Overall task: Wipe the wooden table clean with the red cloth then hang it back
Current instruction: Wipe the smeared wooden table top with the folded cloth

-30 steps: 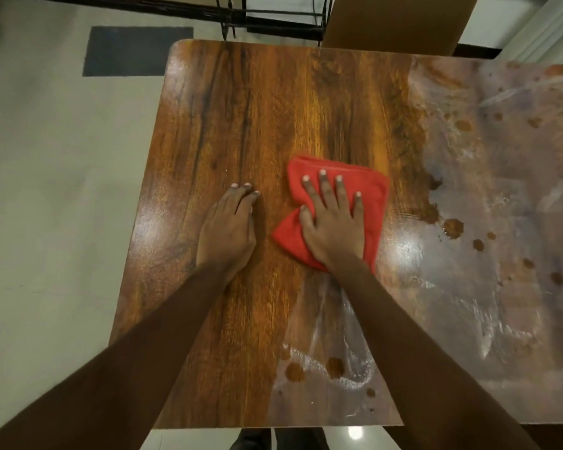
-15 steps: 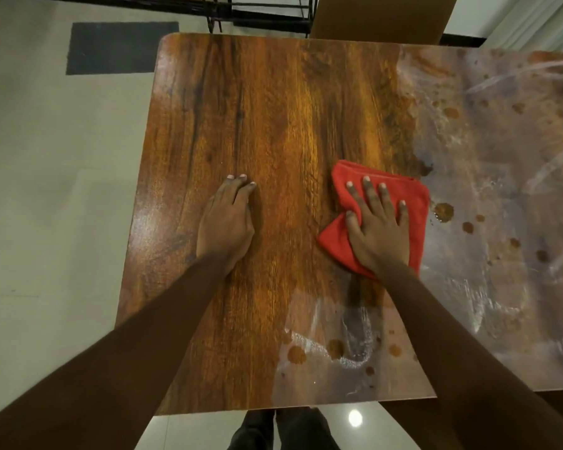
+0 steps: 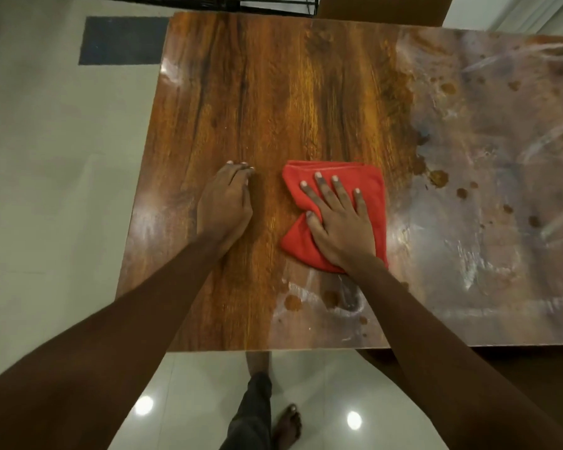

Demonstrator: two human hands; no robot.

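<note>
Just below the right hand [image 3: 338,222], brown drops [image 3: 293,302] sit unwiped on the table [image 3: 241,92]. That hand lies flat, fingers spread, pressing the red cloth [image 3: 368,186] down for rubbing. The left hand [image 3: 225,203], beside it, rests flat and empty, likely bracing; more stains [image 3: 437,178] wait beyond its right.

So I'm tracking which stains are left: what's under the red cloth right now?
The red cloth lies flat on the wooden table with the right hand pressing on top. Whether any stain sits beneath it cannot be seen; the cloth covers that patch.
</note>
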